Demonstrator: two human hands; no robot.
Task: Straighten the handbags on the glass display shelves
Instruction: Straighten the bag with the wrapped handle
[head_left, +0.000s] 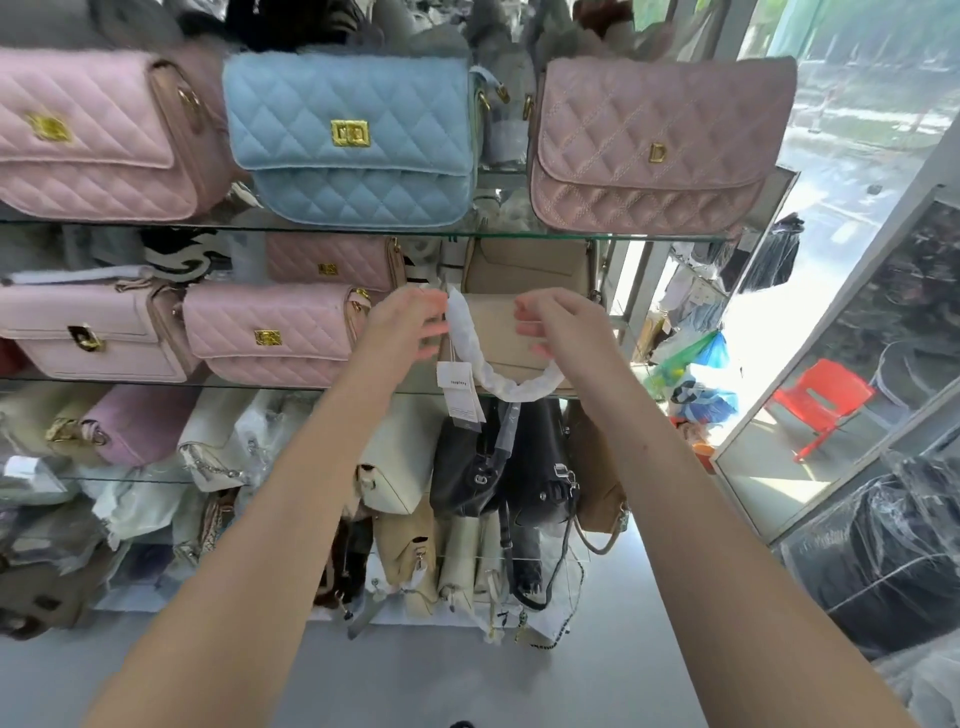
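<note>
A beige handbag (498, 332) stands on the middle glass shelf (156, 385), its handle wrapped in white paper (498, 382) and hanging over the shelf's front edge with a white tag (457, 387). My left hand (408, 325) is at the bag's left end, fingers curled beside the wrapped handle. At the bag's right side my right hand (556, 325) has its fingers bent against the front. Whether either hand grips the bag is unclear. Left of it stands a pink quilted bag (270, 335). Behind it stands another beige bag (527, 265).
The upper shelf (571, 236) carries a pink bag (98, 135), a blue quilted bag (353, 140) and a dusty-pink bag (654, 145). Lower shelves hold several black, cream and tan bags (483, 467). A pale pink bag (88, 332) stands far left. A glass wall and red chair (821, 402) are at the right.
</note>
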